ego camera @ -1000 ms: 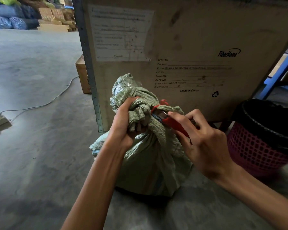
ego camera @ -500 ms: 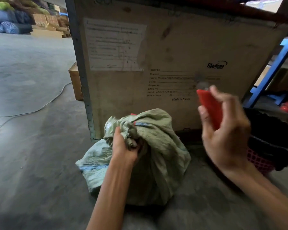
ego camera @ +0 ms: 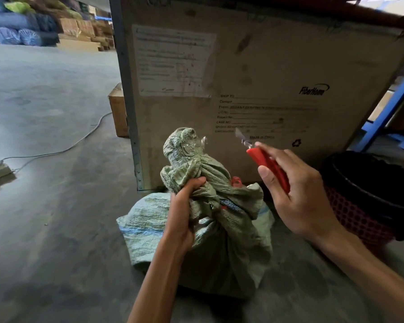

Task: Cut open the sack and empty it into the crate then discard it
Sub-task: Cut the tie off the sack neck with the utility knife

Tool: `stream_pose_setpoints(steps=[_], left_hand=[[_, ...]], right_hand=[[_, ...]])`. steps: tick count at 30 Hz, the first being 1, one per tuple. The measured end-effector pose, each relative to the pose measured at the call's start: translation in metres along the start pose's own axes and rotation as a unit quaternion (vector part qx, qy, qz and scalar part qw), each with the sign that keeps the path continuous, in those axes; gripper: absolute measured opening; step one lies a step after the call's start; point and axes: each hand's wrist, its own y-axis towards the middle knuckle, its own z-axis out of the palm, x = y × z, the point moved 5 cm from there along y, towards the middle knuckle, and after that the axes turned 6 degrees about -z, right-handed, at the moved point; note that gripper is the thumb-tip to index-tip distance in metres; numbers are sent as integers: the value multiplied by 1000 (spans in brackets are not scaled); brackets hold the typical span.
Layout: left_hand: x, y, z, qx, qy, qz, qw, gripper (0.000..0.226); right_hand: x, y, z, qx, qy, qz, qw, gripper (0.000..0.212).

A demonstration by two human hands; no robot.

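Grey concrete floor (ego camera: 44,206) ran back to stacked goods, and a big plywood crate (ego camera: 254,78) stood right ahead of me. The green woven sack (ego camera: 219,241) sat on the floor against its foot. My left hand (ego camera: 182,215) was clamped around the bunched neck; my right hand (ego camera: 299,197) gripped a red utility knife (ego camera: 265,163), blade out, just beside the sack top. A lined pink basket (ego camera: 359,217) stood on the right

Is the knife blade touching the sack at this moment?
No. The red knife in the right hand is held up clear of the sack, whose neck the left hand grips.
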Motion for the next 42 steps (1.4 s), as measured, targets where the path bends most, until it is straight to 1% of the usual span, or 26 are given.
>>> stream_pose_setpoints(steps=[3, 4, 6, 8, 11, 12, 14, 15, 17, 18, 19, 21, 23, 26, 27, 30, 33, 34, 37, 39, 40, 42], left_hand=[[-3, -12, 1, 27, 7, -4, 1000, 42], [-3, -16, 2, 37, 5, -12, 999, 41], [-5, -21, 1, 35, -6, -17, 999, 47], [-7, -21, 0, 30, -17, -6, 999, 48], [-10, -22, -2, 52, -40, 2, 998, 30], [-11, -24, 0, 68, -51, 6, 996, 28], [-13, -27, 0, 96, -71, 10, 993, 35], [-13, -29, -1, 104, -79, 11, 991, 50], [-17, -31, -6, 111, -71, 10, 991, 86], [-19, -30, -9, 111, -61, 9, 992, 95], [-22, -30, -11, 110, -52, 4, 993, 99], [-28, -23, -23, 78, -49, 3, 996, 105], [-36, -17, -39, 34, -39, 29, 998, 107], [-44, -12, -63, -3, 24, 55, 998, 84], [-46, -12, -67, -6, 34, 51, 998, 78], [-47, -8, -73, -8, 17, 42, 999, 79], [-42, -9, -70, -26, -9, 10, 1000, 86], [-40, -9, -69, -34, -13, 2, 999, 84], [-34, -10, -63, -28, -28, -15, 999, 66], [-32, -10, -58, -16, -50, -17, 998, 61], [-31, -10, -55, -9, -63, -16, 998, 63], [-31, -9, -50, 5, -82, -17, 996, 77]], right_hand=[[9, -2, 16, 42, 69, 3, 997, 37], [13, -3, 20, 48, 96, 8, 994, 36], [19, -4, 28, 58, 143, 22, 988, 35], [24, -4, 34, 64, 156, 24, 985, 34], [29, -4, 38, 55, 160, 30, 985, 32], [32, -3, 40, 53, 167, 33, 984, 31], [37, -5, 44, 52, 184, 35, 981, 30], [40, -6, 47, 51, 192, 36, 979, 31], [41, -8, 52, 44, 211, 45, 976, 32], [41, -10, 54, 41, 220, 53, 973, 33], [40, -11, 56, 39, 231, 62, 970, 33], [41, -14, 61, 44, 251, 78, 964, 33], [41, -18, 66, 59, 268, 90, 957, 33], [42, -25, 74, 88, 279, 101, 951, 32], [42, -27, 76, 97, 280, 103, 950, 31], [43, -29, 77, 104, 265, 92, 954, 29], [50, -23, 69, 80, 197, 19, 977, 30], [53, -21, 66, 73, 172, -5, 982, 30], [56, -17, 58, 63, 138, -35, 988, 35], [60, -15, 54, 64, 130, -47, 988, 39], [62, -14, 53, 68, 129, -53, 988, 42], [64, -12, 53, 73, 120, -59, 988, 46]])
